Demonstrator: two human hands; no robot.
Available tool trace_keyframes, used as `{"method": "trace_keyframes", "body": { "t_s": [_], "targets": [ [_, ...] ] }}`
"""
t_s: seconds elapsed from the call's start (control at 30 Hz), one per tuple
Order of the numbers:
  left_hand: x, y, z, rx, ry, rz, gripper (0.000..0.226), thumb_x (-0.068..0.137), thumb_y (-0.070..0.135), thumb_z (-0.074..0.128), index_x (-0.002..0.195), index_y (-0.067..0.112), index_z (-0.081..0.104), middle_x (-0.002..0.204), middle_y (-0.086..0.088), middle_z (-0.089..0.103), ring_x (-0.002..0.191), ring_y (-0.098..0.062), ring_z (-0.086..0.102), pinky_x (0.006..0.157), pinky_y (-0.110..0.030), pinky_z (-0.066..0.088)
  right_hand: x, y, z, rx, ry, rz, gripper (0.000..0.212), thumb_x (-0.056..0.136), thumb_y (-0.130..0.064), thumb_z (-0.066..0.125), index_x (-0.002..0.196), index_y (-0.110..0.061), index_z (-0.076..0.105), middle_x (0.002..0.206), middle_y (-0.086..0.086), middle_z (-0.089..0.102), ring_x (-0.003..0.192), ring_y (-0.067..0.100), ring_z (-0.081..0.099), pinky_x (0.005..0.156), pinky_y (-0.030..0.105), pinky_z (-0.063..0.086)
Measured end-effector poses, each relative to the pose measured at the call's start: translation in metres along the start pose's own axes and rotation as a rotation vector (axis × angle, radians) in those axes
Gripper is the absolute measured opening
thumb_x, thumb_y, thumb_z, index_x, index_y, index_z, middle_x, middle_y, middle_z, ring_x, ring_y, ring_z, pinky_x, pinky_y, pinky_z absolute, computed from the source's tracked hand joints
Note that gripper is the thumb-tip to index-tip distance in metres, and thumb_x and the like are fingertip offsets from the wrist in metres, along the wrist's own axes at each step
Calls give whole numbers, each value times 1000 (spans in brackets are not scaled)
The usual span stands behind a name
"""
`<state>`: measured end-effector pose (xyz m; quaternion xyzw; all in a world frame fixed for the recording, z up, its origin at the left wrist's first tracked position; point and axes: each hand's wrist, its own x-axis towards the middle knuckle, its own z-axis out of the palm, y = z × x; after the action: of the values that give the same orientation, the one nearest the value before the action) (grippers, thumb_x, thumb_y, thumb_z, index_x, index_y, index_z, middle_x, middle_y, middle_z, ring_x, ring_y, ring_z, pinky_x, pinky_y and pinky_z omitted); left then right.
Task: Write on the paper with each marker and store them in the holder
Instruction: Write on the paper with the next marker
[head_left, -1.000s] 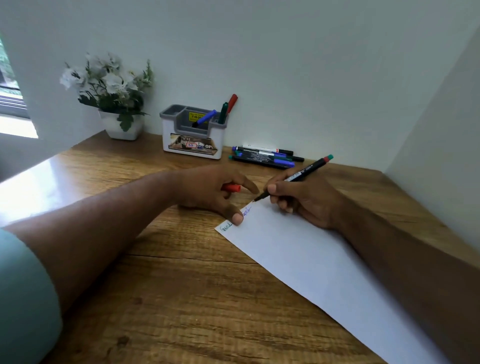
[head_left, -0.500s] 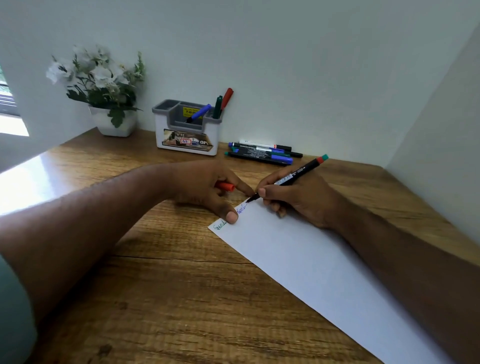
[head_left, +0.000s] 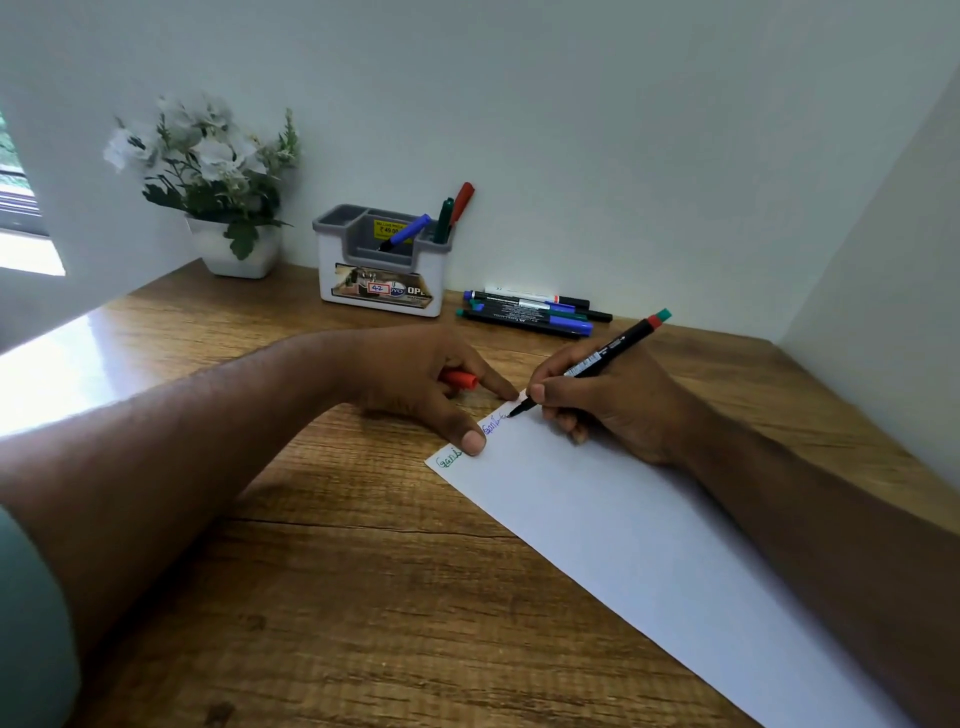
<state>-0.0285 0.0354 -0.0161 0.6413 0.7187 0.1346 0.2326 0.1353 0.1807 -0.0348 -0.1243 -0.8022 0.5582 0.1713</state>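
Right hand: my right hand (head_left: 618, 400) grips a black marker with a red and green end (head_left: 602, 358), tip down on the paper, the grip narrow round the barrel.
Left hand: my left hand (head_left: 415, 384) holds a red marker cap (head_left: 460, 379) under curled fingers, while its forefinger and thumb press the paper's top edge flat.
Paper: I see a white sheet of paper (head_left: 649, 545) lying slantwise on the brown wooden desk (head_left: 337, 597), running from the hands toward the lower right corner.
Writing: one green word (head_left: 448, 459) sits at the sheet's top left corner, one blue word (head_left: 492, 425) beside it; the marker tip touches just past the blue one.
Holder: a white and grey plastic holder (head_left: 382, 265) stands at the back by the wall, with a blue marker (head_left: 405, 232), a green marker (head_left: 444, 220) and a red marker (head_left: 462, 200) leaning inside.
Loose markers: a bunch of black-bodied markers (head_left: 535, 310) lies on the desk just right of the holder.
Plant: a white pot of white flowers (head_left: 228, 208) stands left of the holder.
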Motion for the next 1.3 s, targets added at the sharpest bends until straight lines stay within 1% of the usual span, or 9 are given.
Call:
{"method": "trace_keyframes", "body": {
  "t_s": [0.1, 0.27, 0.4, 0.57, 0.8, 0.93, 1.07, 1.17, 1.3],
  "targets": [
    [0, 1, 0, 25, 0, -1, 71, 64, 57, 70, 131, 50, 47, 134, 12, 53, 113, -6, 48, 93, -25, 41, 1, 0, -1, 34, 16, 10, 4, 81, 6, 64, 78, 6, 67, 51, 8, 60, 41, 15, 51, 38, 23, 42],
    [1, 2, -1, 33, -12, -33, 71, 71, 51, 73, 135, 50, 43, 127, 17, 48, 102, 2, 45, 82, -17, 36, 1, 0, 0, 5, 20, 14, 3, 81, 6, 65, 79, 8, 67, 51, 8, 60, 40, 14, 50, 37, 22, 41],
    [2, 4, -1, 37, 3, -50, 80, 72, 47, 74, 142, 43, 35, 147, 9, 40, 117, -4, 36, 94, -24, 32, 2, 0, 0, 7, 40, 21, 3, 80, 7, 65, 78, 8, 67, 50, 8, 59, 39, 14, 49, 36, 22, 40],
    [2, 5, -1, 31, 7, -57, 83, 72, 46, 75, 144, 43, 32, 151, 7, 35, 126, -10, 36, 100, -29, 33, 2, 0, 0, 12, 54, 22, 4, 80, 6, 65, 77, 6, 67, 51, 9, 59, 40, 16, 50, 36, 23, 41],
    [2, 4, -2, 44, -5, -44, 77, 73, 47, 73, 141, 42, 38, 147, 9, 40, 117, -5, 36, 96, -26, 33, 2, 1, 0, 26, 56, 24, 3, 80, 6, 65, 78, 8, 66, 53, 12, 59, 42, 18, 51, 38, 24, 42],
    [2, 3, -2, 40, -10, -38, 78, 72, 48, 73, 141, 42, 38, 144, 12, 41, 117, -5, 37, 93, -24, 32, 3, 2, 0, 32, 77, 38, 8, 80, 6, 64, 74, 3, 66, 51, 11, 58, 42, 19, 50, 38, 24, 41],
    [2, 3, -2, 52, 1, -46, 78, 72, 50, 73, 141, 44, 38, 137, 16, 43, 115, -4, 39, 92, -24, 33, 4, 2, 0, 50, 95, 53, 6, 80, 6, 65, 74, 3, 65, 51, 11, 57, 41, 19, 49, 37, 24, 40],
    [2, 2, -2, 49, 0, -40, 80, 69, 53, 73, 141, 43, 38, 143, 12, 43, 118, -6, 40, 95, -25, 34, 4, 1, 1, 42, 102, 43, 8, 80, 6, 65, 74, 2, 66, 52, 11, 58, 42, 18, 51, 38, 24, 43],
    [0, 6, -2, 45, -14, -63, 87, 61, 59, 69, 141, 45, 37, 146, 10, 41, 116, -5, 38, 94, -25, 32, 3, 2, 2, 34, 112, 42, 9, 80, 6, 64, 72, 1, 66, 53, 11, 59, 42, 18, 52, 39, 24, 44]
  ]
}}
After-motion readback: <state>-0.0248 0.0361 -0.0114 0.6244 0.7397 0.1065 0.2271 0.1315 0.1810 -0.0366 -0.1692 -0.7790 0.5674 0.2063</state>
